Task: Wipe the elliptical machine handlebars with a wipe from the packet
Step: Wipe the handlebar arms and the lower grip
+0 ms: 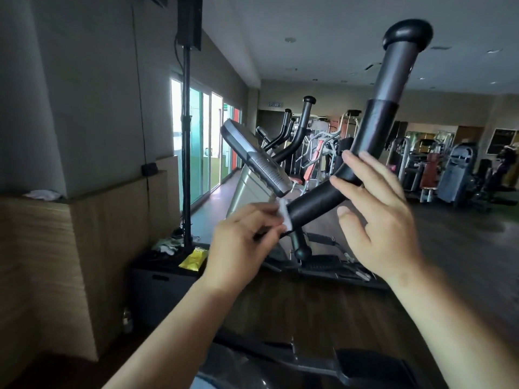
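Note:
A black curved elliptical handlebar (373, 127) rises from the lower middle to a rounded knob at the upper right. My left hand (241, 242) pinches a white wipe (285, 217) and presses it against the bar's lower end. My right hand (376, 217) is at the bend of the bar; its fingertips touch the bar while the palm stays off it and the fingers are spread. The yellow wipe packet (193, 258) lies on a black box at the lower left.
The machine's console (258, 161) tilts just left of the handlebar. A black stand pole (186, 141) rises by the wall at left. The pedals and frame (323, 265) lie below. Other gym machines (449, 169) fill the far right.

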Tool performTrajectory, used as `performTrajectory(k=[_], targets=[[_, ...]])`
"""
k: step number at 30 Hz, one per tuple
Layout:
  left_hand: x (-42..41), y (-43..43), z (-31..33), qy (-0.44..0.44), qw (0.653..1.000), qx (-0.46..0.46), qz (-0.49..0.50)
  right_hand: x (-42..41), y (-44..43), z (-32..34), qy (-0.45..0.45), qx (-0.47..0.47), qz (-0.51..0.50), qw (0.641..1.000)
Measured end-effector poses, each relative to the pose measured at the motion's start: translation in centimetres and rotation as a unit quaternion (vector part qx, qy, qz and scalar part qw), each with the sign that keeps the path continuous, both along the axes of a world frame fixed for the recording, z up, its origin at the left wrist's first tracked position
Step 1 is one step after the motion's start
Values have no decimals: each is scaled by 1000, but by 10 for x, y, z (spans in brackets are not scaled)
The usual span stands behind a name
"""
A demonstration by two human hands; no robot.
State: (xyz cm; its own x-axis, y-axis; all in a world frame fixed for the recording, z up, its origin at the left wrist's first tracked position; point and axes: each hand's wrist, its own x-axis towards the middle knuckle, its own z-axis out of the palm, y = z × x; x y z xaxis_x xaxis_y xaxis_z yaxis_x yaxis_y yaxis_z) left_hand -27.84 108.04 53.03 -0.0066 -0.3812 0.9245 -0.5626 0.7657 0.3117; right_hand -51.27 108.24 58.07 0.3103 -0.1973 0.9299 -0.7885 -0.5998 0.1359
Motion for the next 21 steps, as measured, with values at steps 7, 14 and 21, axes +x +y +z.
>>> performTrajectory(k=[7,14,21], targets=[[-43,10,1,-13,997,-29,65,-13,-6,3,-9,-12,54,998],[-89,8,25,-25,990,-58,126,-31,-15,7,-32,-31,133,990],[-79,23,9,5,971,-36,234,-31,-18,-24,-24,-6,236,972]])
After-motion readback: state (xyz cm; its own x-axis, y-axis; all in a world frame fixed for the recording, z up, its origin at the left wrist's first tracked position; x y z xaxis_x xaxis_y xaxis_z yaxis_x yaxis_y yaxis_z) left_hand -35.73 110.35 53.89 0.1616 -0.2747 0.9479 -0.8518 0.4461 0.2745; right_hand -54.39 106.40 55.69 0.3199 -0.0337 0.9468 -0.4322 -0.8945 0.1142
